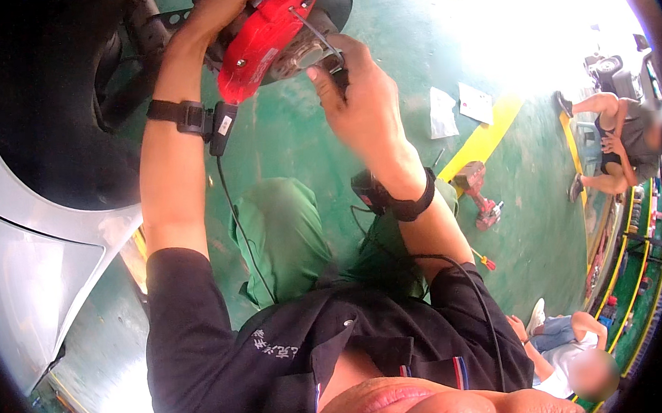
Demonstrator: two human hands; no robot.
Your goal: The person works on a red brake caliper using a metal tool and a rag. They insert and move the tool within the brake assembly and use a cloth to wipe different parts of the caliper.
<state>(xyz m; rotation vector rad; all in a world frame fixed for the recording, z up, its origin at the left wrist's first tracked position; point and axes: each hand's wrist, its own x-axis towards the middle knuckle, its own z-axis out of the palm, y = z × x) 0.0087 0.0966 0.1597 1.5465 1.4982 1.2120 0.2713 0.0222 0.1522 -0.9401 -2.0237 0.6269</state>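
A red brake caliper (254, 39) sits at the top on a worn metal hub (301, 57), beside the car's dark wheel well (46, 88). My left hand (217, 7) reaches up to the upper left of the caliper, fingers curled and partly hidden, so what they grip is unclear. My right hand (358, 101) is closed on a slim metal tool (317, 32), which slants from the caliper's upper bolt down across the hub. A dark strapped device with a cable is on each forearm.
Silver bodywork (37, 281) borders the left. On the green floor lie papers (475, 103), a plastic bag (442, 112), a power wrench (476, 189) and a screwdriver (487, 261). Two other people sit at the right (626, 144) and lower right (563, 347), near racks of tools (642, 261).
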